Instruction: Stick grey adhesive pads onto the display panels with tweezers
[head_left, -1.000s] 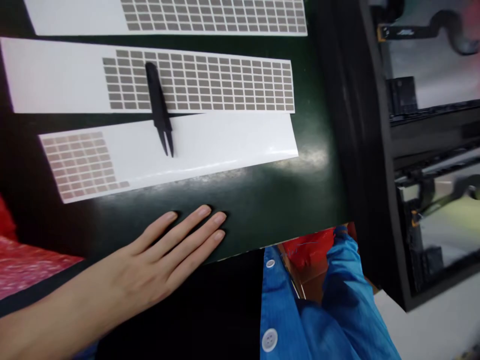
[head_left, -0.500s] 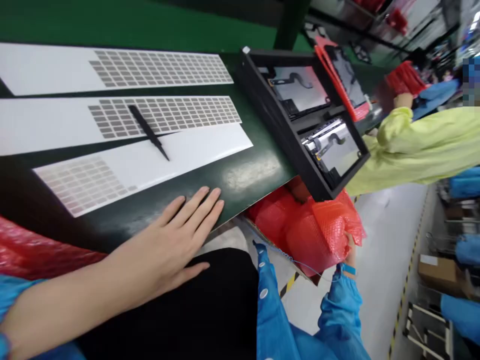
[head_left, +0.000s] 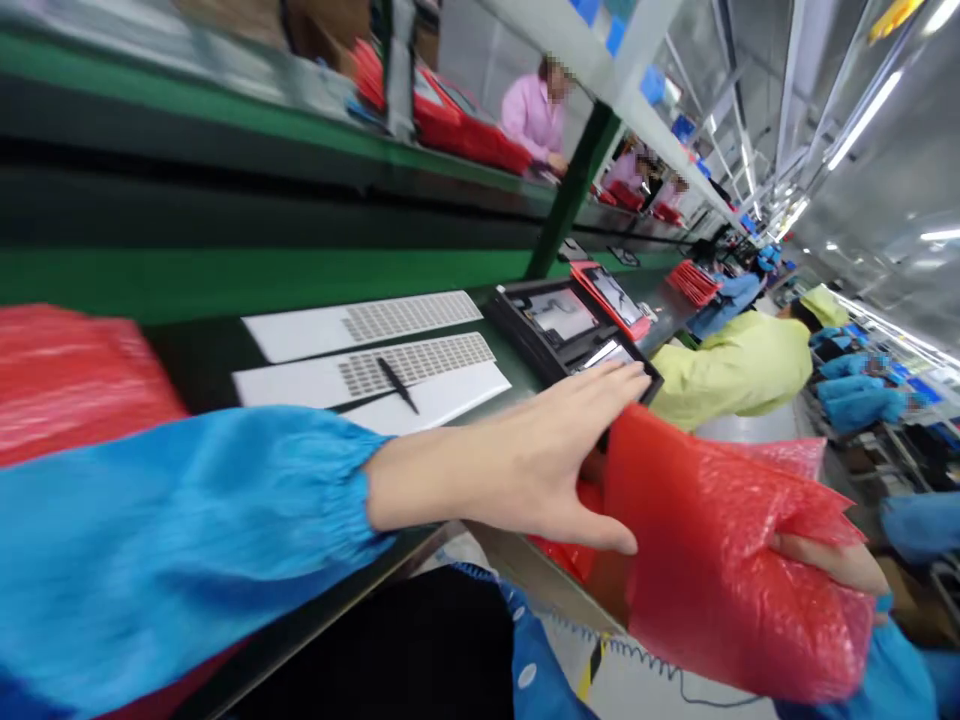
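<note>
My left hand [head_left: 540,460] reaches to the right over the table edge, fingers stretched out flat against the near side of a red bubble-wrap bag [head_left: 720,560]. My right hand [head_left: 832,562] grips the bag's far side from below right; only its fingers show. Just behind the bag lies a black tray [head_left: 525,335] holding flat screen-like parts. Black tweezers [head_left: 396,384] rest on white sheets of small grey stickers [head_left: 420,358] on the dark green table [head_left: 195,375].
A red bubble-wrap pile [head_left: 75,380] lies at the left. A person in a yellow-green coat [head_left: 739,365] works at the right, and others stand farther along the line. A green conveyor [head_left: 225,275] runs behind the table, with red trays [head_left: 694,282] beyond.
The camera has swung up and to the right. My left hand left the table surface and moved to the red bag, which my right hand has lifted higher.
</note>
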